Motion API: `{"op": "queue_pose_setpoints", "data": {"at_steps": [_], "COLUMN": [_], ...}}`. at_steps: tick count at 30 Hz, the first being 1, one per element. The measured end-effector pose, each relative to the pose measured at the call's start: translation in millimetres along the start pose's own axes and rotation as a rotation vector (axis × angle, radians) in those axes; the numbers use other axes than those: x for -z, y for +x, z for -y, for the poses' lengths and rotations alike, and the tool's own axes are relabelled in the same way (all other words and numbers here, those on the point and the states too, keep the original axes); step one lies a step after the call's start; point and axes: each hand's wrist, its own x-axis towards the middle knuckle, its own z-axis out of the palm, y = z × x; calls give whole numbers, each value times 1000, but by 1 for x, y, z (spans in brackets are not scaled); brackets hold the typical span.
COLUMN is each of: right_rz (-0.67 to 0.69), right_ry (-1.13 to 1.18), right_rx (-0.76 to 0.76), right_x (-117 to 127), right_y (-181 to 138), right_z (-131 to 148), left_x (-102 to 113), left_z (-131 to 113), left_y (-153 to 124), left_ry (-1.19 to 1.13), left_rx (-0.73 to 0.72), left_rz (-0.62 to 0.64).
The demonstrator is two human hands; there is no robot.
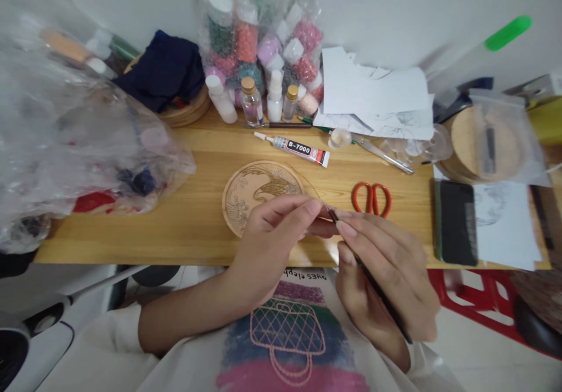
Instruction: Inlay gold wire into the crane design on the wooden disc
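Both hands meet just above the front part of the table. My right hand (389,263) is closed round a slender dark-handled tool (373,284), held like a pen, its fine tip pointing at the left fingertips. Thumb and fingers of my left hand (276,228) are pinched together on a thin golden thread (312,187), which arcs back towards a round wooden disc (239,199). The disc lies flat, partly behind my left hand, and bears a line drawing with a golden winged bird. What exactly sits at the tool's tip is too small to tell.
Red-handled scissors (372,199) and a B-7000 glue tube (294,148) lie beyond my hands. Small bottles (251,102), bagged jars (246,41) and papers (373,90) line the back. A plastic bag (88,134) fills the left; a phone (455,222) lies right.
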Motion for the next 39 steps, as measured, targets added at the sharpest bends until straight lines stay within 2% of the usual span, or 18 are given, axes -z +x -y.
{"op": "queue_pose_setpoints", "data": {"at_steps": [2,6,9,13,16,20,25,29,32,39], "right_rz": [7,-79,-137,-121,-60,11,43,77,79,56], "right_ry": [2,43,148,219,184,152,123,75,26,-40], "right_rx": [-11,-112,-249,-485,-626,-698,-743,-739,-733,-716], "right_x": [-2,-14,-28,-47,-57,-64,-70,-74,-77,-82], "right_y": [-2,-11,-19,-31,-35,-35,-30,-25,-23,-24], "right_z": [0,-1,-7,-15,-16,-15,-14,-10,-7,0], "left_x": [0,11,32,67,86,93,100,107,109,107], "left_z": [0,0,0,-2,-7,-14,-9,-1,3,8], "left_y": [1,2,4,7,11,16,31,41,42,35], "left_ry": [-29,-30,85,311,478,763,1265,1519,1588,1600], "left_rx": [19,71,127,151,41,-185,-660,-889,-934,-860], "left_rz": [-1,43,73,-36,-101,-66,168,311,332,300]}}
